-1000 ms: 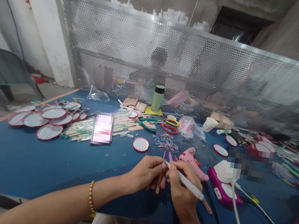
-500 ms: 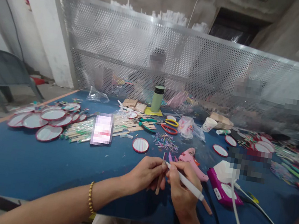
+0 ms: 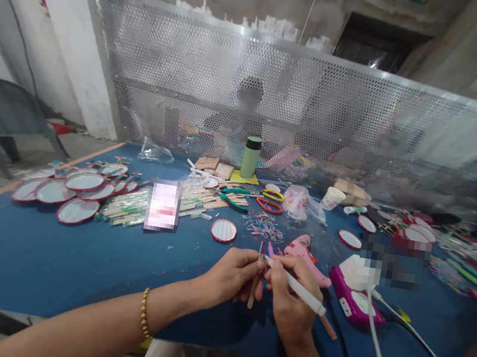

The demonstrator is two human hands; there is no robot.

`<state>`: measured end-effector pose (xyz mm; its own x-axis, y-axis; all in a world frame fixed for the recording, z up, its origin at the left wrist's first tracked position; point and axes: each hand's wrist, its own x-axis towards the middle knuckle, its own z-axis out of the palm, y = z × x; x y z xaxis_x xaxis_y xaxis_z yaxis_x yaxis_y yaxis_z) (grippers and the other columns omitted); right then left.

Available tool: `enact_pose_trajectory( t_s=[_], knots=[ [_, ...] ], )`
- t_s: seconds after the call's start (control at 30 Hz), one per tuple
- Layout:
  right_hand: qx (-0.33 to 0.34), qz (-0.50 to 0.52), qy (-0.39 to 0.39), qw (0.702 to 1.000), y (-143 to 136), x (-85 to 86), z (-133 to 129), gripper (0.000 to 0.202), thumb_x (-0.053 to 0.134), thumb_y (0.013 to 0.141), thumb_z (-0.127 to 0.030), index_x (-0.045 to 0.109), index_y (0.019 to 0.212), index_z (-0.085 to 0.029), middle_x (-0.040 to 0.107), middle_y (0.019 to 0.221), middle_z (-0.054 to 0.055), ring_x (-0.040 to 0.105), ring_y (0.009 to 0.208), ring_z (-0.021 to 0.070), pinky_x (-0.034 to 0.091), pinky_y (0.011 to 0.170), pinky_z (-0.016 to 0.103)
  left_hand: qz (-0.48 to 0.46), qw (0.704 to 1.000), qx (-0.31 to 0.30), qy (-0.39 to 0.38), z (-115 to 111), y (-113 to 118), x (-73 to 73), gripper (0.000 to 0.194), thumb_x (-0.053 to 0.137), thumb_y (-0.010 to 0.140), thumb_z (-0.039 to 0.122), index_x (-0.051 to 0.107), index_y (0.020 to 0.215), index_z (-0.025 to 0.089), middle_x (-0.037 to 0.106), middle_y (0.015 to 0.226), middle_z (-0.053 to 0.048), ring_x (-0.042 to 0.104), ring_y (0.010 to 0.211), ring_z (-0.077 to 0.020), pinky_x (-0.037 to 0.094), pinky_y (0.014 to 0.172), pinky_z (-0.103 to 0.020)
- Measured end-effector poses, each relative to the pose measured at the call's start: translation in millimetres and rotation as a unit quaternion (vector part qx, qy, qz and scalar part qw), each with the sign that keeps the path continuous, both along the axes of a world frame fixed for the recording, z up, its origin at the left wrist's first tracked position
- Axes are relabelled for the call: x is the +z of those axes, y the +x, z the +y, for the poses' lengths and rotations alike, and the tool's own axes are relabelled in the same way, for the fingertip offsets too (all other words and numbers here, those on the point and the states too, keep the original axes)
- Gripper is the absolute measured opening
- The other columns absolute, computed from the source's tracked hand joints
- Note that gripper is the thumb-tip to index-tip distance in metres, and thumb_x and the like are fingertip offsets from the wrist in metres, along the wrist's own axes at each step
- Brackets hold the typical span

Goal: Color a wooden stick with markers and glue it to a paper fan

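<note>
Between the thumb and fingers of my left hand [image 3: 232, 274] is a narrow wooden stick [image 3: 252, 295], its lower end pointing toward me. My right hand [image 3: 294, 296] grips a white pen [image 3: 304, 294] like a writing tool, with its tip up against the stick near my left fingertips. Whether the tip touches the stick cannot be made out. Behind my right fingers lies a pink glue gun [image 3: 306, 252]. Past my right hand a brownish stick end [image 3: 327, 328] shows, partly hidden. A round red-rimmed disc [image 3: 223, 230] lies flat beyond my left hand.
Red-rimmed discs [image 3: 84, 181] pile up at the left, beside bundled sticks [image 3: 125, 209]. Pliers [image 3: 235, 202], small coloured pieces [image 3: 262, 226] and a green bottle [image 3: 250, 159] stand or lie farther back. A purple power strip [image 3: 357, 312] with cables is at the right, before a perforated metal screen [image 3: 183, 73].
Both hands keep almost the same pose, stick and pen still held together. The pen has shifted very slightly; the whole view has moved a little.
</note>
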<state>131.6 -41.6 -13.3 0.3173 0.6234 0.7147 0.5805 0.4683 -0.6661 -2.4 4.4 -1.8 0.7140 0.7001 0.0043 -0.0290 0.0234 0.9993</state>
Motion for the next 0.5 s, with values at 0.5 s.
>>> enact_pose_trajectory(
  t_s=[0.5],
  knots=[
    [0.009, -0.005, -0.001, 1.0, -0.4, -0.8, -0.8, 0.017, 0.059, 0.089, -0.026, 0.065, 0.074, -0.02, 0.065, 0.057, -0.003, 0.061, 0.044, 0.013, 0.049, 0.044, 0.024, 0.006, 1.0, 0.002, 0.003, -1.2, -0.6, 3.1, 0.057, 0.052, 0.084, 0.073, 0.052, 0.07, 0.017, 0.055, 0.048, 0.002, 0.043, 0.037, -0.0073, 0.03, 0.036, -0.018]
  ],
)
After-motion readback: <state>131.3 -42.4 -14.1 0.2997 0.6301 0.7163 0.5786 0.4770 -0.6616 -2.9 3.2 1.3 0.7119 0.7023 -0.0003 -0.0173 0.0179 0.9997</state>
